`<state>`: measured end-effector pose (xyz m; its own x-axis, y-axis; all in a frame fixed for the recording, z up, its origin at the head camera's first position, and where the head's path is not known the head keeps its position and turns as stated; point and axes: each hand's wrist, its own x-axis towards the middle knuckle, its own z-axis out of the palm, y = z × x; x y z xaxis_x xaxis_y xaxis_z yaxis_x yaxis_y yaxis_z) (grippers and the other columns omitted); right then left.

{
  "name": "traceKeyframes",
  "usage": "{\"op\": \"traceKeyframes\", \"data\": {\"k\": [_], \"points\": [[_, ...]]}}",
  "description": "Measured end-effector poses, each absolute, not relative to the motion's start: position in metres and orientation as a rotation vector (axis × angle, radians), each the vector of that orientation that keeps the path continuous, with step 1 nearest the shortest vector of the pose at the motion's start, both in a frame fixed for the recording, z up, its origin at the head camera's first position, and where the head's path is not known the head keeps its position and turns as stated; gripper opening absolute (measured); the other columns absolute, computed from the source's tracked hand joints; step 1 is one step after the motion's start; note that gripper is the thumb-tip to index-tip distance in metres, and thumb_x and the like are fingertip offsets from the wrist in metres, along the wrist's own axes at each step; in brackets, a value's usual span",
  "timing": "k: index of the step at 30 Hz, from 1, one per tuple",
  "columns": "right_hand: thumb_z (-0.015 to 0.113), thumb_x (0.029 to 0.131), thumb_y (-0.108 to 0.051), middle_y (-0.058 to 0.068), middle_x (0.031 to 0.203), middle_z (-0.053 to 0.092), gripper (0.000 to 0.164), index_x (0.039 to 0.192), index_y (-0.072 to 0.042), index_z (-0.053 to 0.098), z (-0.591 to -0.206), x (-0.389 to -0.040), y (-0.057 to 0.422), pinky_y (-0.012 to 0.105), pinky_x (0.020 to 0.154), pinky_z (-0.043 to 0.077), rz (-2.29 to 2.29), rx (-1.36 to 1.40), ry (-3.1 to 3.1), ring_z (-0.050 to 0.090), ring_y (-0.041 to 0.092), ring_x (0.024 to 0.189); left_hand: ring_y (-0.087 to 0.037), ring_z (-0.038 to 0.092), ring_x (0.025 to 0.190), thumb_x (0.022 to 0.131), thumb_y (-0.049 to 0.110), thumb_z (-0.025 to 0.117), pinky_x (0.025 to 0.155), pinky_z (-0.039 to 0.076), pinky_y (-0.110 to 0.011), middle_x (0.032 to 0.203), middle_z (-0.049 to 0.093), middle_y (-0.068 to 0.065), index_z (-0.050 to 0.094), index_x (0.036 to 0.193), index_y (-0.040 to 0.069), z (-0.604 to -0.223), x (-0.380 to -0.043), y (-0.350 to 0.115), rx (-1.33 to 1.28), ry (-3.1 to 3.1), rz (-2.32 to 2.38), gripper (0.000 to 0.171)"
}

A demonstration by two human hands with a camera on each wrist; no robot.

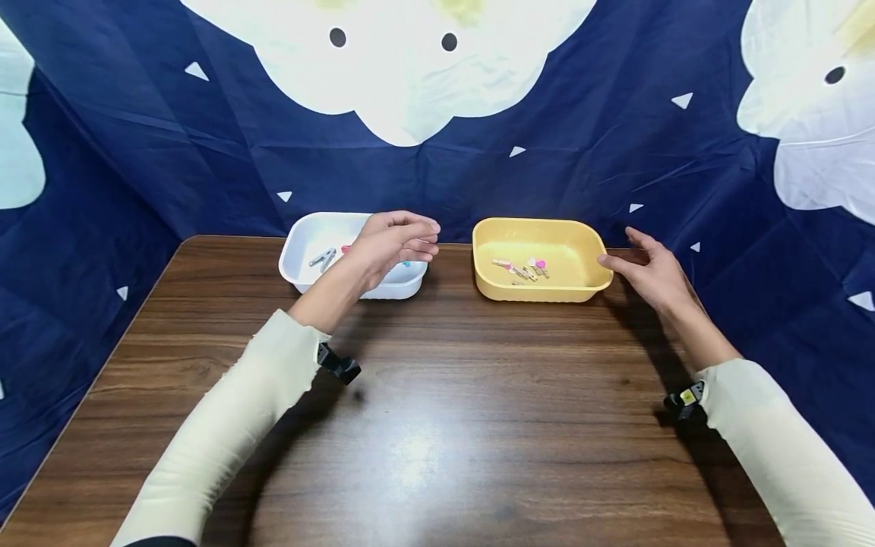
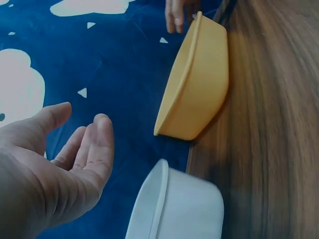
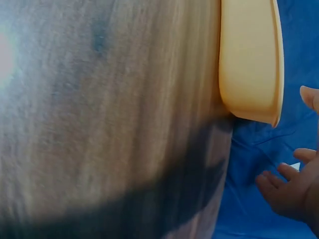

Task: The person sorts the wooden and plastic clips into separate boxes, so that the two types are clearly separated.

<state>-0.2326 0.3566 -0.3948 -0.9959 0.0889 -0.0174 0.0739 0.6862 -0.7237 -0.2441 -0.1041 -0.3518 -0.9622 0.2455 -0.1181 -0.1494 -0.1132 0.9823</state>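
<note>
A white basin [image 1: 311,241] stands at the back of the table, with several small clips [image 1: 323,258] in it, some grey, one red and one blue. My left hand [image 1: 393,247] is over its right part, fingers loosely bent, nothing in them; it hides some of what lies inside. To the right stands a yellow basin [image 1: 574,254] holding several small clips [image 1: 526,270] with pink and pale parts. By its right end is my right hand [image 1: 649,270], thumb near the rim and fingers spread. In the right wrist view a gap shows between thumb and basin [image 3: 251,59].
The brown wooden table [image 1: 444,395] spreads in front of both basins. Behind it hangs a dark blue cloth [image 1: 547,175] with white cloud shapes and small triangles. A dark wrist mount [image 1: 338,363] sits below the left sleeve, another [image 1: 683,400] by the right.
</note>
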Motion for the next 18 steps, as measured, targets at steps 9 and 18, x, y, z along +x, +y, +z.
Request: {"op": "traceKeyframes", "data": {"k": [9, 18], "points": [[0.07, 0.102, -0.071, 0.02, 0.189, 0.02, 0.105, 0.182, -0.02, 0.026, -0.373, -0.236, 0.348, 0.073, 0.137, 0.023, 0.974, -0.064, -2.957, 0.022, 0.049, 0.174, -0.016, 0.079, 0.099, 0.103, 0.022, 0.083, 0.087, 0.068, -0.029, 0.111, 0.084, 0.001, 0.077, 0.133, 0.004, -0.344, -0.233, -0.121, 0.196, 2.27, 1.955, 0.036], [0.066, 0.1, -0.08, 0.021, 0.19, -0.002, 0.113, 0.183, -0.02, 0.018, -0.361, -0.237, 0.333, 0.08, 0.137, 0.003, 0.775, 0.106, -3.042, -0.004, 0.055, 0.175, -0.026, 0.06, 0.15, 0.098, 0.055, 0.084, 0.12, 0.052, -0.05, 0.158, 0.069, -0.001, 0.069, 0.153, 0.022, -0.336, -0.226, -0.143, 0.296, 2.693, 1.515, 0.066]]}}
